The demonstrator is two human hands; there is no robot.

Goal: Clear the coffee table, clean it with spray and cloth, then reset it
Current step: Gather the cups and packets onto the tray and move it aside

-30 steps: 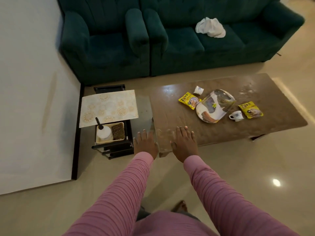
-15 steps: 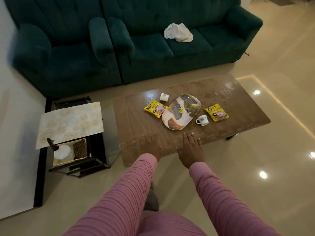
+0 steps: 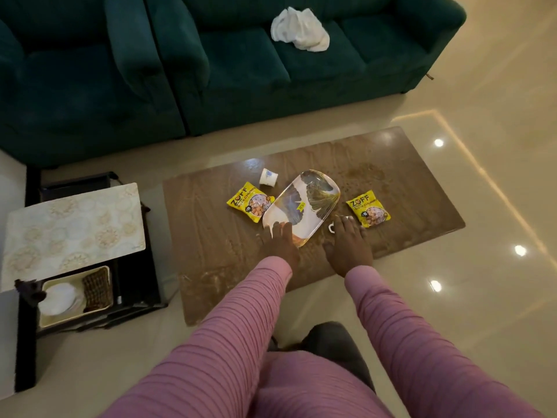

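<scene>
A brown coffee table (image 3: pixel 407 188) with dusty smears carries a white tray (image 3: pixel 304 203) painted with gold and grey leaves. Two yellow snack packets lie beside it, one on the left (image 3: pixel 249 201) and one on the right (image 3: pixel 368 209). A small white cup (image 3: pixel 268 177) lies tipped over behind the tray. Another white cup (image 3: pixel 331 227) is mostly hidden under my right hand (image 3: pixel 348 245), whose fingers are stretched out over it. My left hand (image 3: pixel 278 242) reaches the tray's near end with its fingers extended. Whether either hand touches anything is unclear.
A dark green sofa (image 3: pixel 229 61) stands behind the table with a crumpled white cloth (image 3: pixel 300 33) on its seat. A black side cart (image 3: pixel 90 267) on the left holds a patterned mat (image 3: pixel 72 227) on top and a basket (image 3: pixel 75 294) with a spray bottle (image 3: pixel 57 297) and brown cloth (image 3: pixel 96 289).
Both hands have moved forward from the table's near edge to the tray and the cup. The camera has swung right and closer over the table.
</scene>
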